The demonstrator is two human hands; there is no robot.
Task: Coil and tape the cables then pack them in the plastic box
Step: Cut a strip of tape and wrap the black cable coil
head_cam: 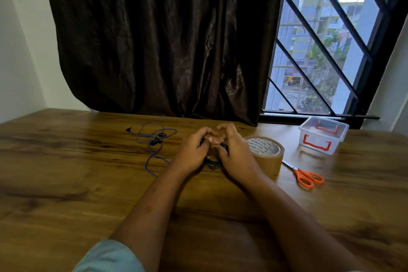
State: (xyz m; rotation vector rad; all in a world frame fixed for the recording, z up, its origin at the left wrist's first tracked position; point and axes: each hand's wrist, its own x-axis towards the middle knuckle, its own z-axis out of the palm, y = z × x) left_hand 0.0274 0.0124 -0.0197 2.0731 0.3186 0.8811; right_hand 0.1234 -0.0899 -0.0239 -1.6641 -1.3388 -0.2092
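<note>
Both hands on black cable coil, mid-tabletop.
Left hand (194, 152) and right hand (234, 154) have fingers closed around the black cable (213, 164). Blue cable (154, 141) lies loose, just left. Tape roll (265, 154) touches the right hand; scissors (305, 175) beside it. Plastic box (320, 137) far right, lid on, contents unclear.

- A room in a home or flat, by the look of it.
- A dark curtain (163, 37) hangs over a barred window (335, 35).
- Apartment buildings (320, 28) show outside.
- A wooden table (66, 183) stands against the plain white wall (22, 40).
</note>
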